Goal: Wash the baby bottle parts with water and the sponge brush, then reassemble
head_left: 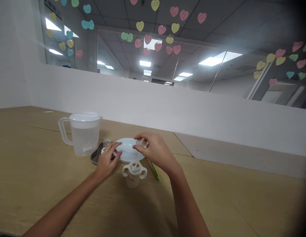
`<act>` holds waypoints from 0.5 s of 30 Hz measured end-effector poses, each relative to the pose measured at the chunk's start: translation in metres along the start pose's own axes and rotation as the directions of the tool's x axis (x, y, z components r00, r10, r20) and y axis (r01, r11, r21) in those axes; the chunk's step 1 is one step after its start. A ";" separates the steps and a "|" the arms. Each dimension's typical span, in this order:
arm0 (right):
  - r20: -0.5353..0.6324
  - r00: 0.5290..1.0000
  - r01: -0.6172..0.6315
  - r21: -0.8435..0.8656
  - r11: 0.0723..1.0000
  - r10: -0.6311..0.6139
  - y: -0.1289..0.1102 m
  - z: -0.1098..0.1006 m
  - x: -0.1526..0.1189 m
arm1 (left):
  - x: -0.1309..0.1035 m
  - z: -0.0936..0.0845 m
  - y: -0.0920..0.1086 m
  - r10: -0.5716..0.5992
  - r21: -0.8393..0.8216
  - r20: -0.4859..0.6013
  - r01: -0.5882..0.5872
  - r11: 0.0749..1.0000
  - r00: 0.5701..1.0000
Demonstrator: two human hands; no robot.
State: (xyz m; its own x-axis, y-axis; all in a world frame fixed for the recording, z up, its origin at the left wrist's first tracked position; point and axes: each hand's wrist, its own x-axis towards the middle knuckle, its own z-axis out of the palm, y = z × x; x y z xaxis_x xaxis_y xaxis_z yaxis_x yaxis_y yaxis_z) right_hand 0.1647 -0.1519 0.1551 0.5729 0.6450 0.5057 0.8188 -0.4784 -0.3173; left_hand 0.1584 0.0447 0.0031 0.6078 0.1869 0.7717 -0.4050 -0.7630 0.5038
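Observation:
A clear round cap (141, 143) sits between the thumb and fingers of my right hand (156, 149), above the right side of a white plate (128, 148). My left hand (108, 161) is over the plate's left edge, thumb and fingers apart, with nothing seen between them. Partly behind it, a clear dome-shaped piece with a white ring (106, 144) rests on a dark metal tray (95, 156). In front of the plate stands a baby bottle (133, 177), upright, with two white handles and a pale straw piece at its top.
A translucent lidded pitcher (85, 135) with liquid stands to the left behind the tray. A green-handled utensil (154, 169) lies right of the bottle, partly under my right hand. Behind the brown tabletop (56, 191) rises a white wall (143, 98) with a window above.

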 end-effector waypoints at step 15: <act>-0.041 0.998 -0.046 -0.147 0.988 0.040 0.000 0.002 0.003 | -0.003 -0.003 -0.095 -0.187 0.483 0.127 0.104 0.869 0.974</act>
State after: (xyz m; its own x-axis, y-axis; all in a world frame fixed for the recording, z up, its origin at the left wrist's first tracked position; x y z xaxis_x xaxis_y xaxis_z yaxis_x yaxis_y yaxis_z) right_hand 0.1664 -0.1488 0.1552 0.6031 0.6004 0.5252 0.7775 -0.5897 -0.2187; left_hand 0.1935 0.1185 -0.0458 0.7544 0.2463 0.6084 0.0412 -0.9429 0.3306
